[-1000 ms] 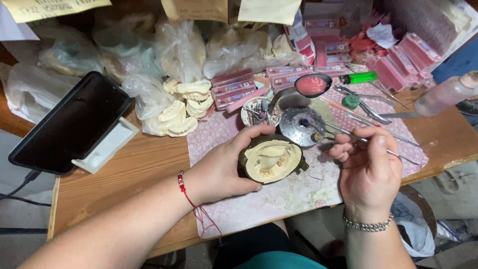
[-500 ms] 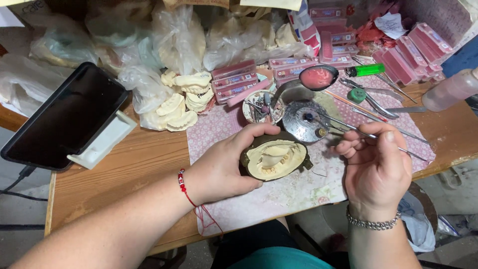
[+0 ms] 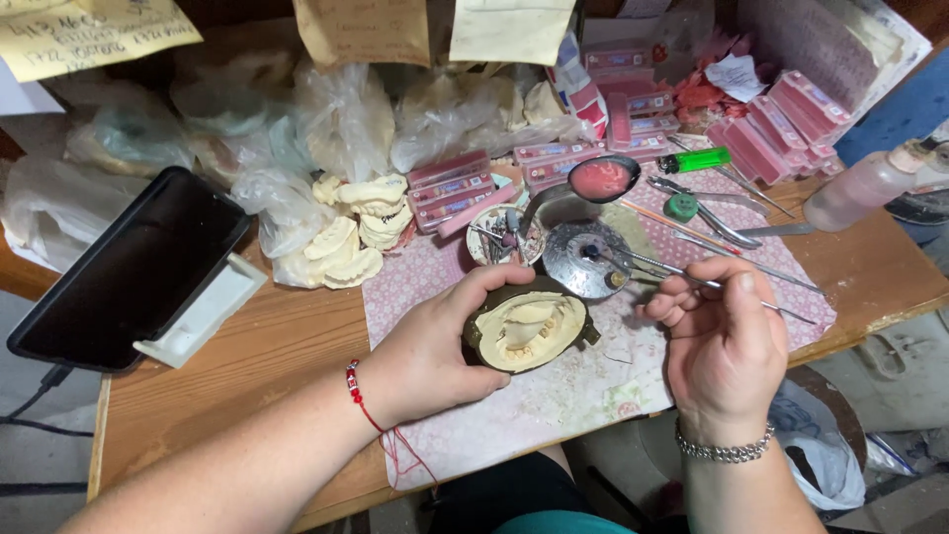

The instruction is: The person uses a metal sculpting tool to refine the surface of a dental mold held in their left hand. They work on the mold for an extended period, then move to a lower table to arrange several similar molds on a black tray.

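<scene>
Low centre of frame: left hand wrapped around a dark flask holding a pale dental cast, thumb over its upper rim, flask resting on the patterned mat. Right of it: right hand pinching a thin metal instrument, tip over a shiny round dish. Farther up: spoon of pink material, plaster casts, dark tablet at left.

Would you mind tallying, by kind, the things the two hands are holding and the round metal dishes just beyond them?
Dental flask halves with cast, in left hand: 1
Thin metal instruments, in right hand: 1
Shiny round metal dishes: 1
Small bowls of pink material: 1
Total: 4
</scene>
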